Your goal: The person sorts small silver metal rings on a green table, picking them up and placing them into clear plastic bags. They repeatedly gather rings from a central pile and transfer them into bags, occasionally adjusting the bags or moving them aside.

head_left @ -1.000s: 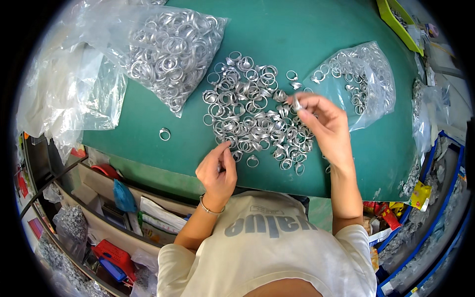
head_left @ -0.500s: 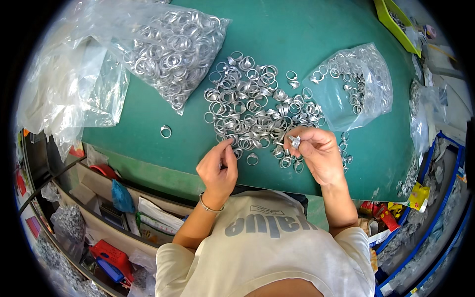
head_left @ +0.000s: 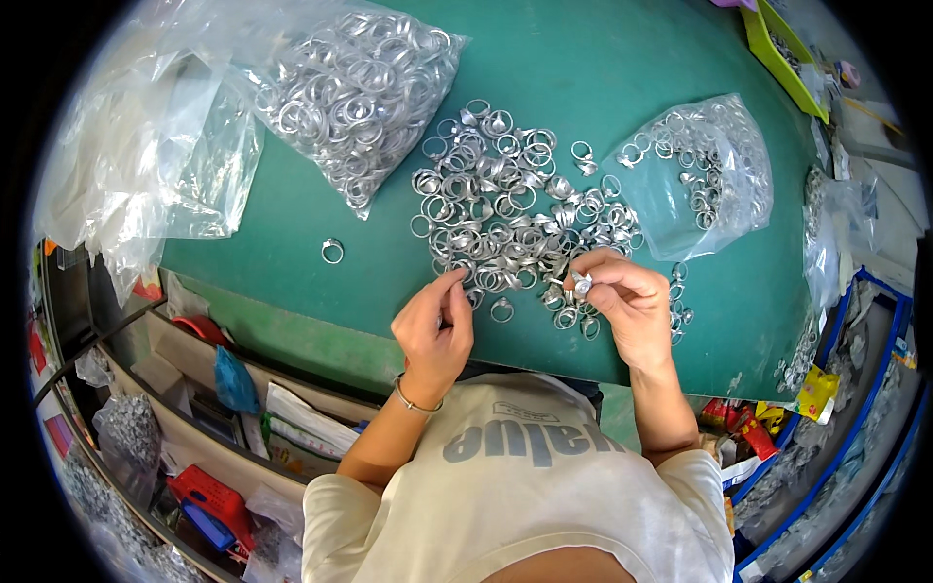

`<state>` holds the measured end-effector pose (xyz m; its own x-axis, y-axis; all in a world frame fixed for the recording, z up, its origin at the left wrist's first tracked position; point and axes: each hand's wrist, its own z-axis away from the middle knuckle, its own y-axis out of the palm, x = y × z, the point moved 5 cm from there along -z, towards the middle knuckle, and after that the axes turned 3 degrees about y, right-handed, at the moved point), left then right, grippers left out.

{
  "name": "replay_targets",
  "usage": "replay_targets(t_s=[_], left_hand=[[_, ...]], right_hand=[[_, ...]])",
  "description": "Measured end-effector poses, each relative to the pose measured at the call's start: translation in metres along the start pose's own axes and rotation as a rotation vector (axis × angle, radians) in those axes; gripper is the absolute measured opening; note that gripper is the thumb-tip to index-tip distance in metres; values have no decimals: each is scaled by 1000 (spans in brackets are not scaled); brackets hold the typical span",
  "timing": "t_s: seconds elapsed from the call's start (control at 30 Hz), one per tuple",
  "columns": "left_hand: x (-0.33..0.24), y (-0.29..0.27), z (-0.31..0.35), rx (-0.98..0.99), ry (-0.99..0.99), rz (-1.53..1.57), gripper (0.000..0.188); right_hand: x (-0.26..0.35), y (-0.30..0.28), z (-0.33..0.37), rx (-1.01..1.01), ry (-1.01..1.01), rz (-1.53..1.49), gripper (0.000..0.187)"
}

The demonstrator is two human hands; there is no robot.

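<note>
Between the thumb and fingers of my right hand (head_left: 630, 303) is a silver ring (head_left: 582, 285), its broad face turned up. My left hand (head_left: 435, 325) is curled closed at the near left edge of a loose pile of silver rings (head_left: 501, 209); what its fingers hold, if anything, is hidden. A single ring (head_left: 332, 251) lies apart to the left. Beyond my right hand is a clear plastic bag (head_left: 641, 209), lying on its side with rings inside and its mouth toward the pile.
A large clear bag packed with rings (head_left: 364, 92) lies at the back left, beside crumpled clear plastic bags (head_left: 160, 146). A yellow-green tray (head_left: 782, 58) stands at the far right of the green table (head_left: 583, 58). An open drawer (head_left: 194, 369) sits below its left edge.
The view has shifted slightly, so the table items appear a little to the right. Both hands keep nearly the same pose, and the ring stays in my right hand.
</note>
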<state>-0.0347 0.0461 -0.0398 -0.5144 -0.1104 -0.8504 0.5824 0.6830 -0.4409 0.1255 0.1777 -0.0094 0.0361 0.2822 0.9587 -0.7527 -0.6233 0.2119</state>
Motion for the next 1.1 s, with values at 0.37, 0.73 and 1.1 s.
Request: replay_targets(t_s=[0.37,0.73,1.1], left_hand=[[4,-5,9,-158,27,81,13],[10,-11,15,-212,-46,125,12],[10,-10,12,-222,-33,89,13]], right_hand=[[21,25,-5,-236,-389,1219,30],[2,32,-13,-59,-416,1384,22],[-12,56,-16,223,-412,1356,32]])
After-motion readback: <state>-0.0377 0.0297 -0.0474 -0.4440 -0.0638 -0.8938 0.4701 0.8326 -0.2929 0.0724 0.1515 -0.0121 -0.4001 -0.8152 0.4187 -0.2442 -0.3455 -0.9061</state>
